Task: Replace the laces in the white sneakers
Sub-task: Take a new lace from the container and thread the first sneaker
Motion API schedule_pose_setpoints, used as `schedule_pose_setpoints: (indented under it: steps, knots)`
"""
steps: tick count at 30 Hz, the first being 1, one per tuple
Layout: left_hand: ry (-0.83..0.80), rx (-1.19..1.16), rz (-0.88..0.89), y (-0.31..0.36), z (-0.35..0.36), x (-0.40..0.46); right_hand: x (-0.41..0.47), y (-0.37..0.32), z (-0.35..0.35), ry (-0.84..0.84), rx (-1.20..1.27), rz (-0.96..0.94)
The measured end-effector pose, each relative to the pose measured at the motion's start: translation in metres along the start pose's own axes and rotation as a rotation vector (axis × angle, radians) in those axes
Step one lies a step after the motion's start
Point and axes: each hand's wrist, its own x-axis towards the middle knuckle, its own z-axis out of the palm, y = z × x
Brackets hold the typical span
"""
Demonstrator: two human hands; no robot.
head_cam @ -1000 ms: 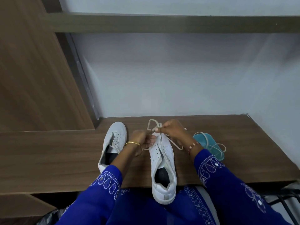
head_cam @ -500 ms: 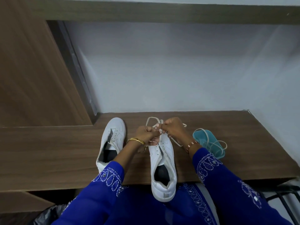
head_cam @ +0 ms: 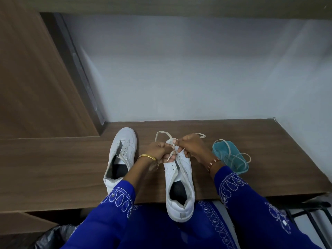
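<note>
Two hands (head_cam: pixel 177 150) pinch lace (head_cam: pixel 161 134) over sneaker (head_cam: pixel 179 178), brown wood desk (head_cam: pixel 53 168), white wall (head_cam: pixel 179 69).

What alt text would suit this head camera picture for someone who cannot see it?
Two hands, left and right, pinch a white lace over the toe of a white sneaker on a wooden shelf. A second sneaker lies left; a teal pouch right.

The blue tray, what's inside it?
A loose pale lace lies coiled in the blue tray, one loop hanging over its rim. The sleeve covers the tray's near corner.
</note>
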Motion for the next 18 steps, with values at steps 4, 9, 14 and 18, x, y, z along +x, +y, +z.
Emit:
schedule_pose_setpoints:
  steps: [4, 9, 14, 18]
  knots:
    - [0.009, 0.007, 0.001, -0.002, 0.002, -0.002, 0.001, 0.001, 0.004, 0.046, 0.021, -0.034]
    - [0.054, 0.017, -0.030, 0.003, 0.002, 0.000, 0.000, -0.001, 0.008, 0.033, -0.020, -0.043]
    - [0.082, 0.029, -0.027, 0.005, 0.002, -0.002, -0.001, 0.000, 0.006, 0.055, 0.010, -0.013]
    - [0.212, 0.040, -0.060, 0.001, -0.007, 0.000, 0.000, -0.004, -0.002, 0.177, 0.113, 0.028]
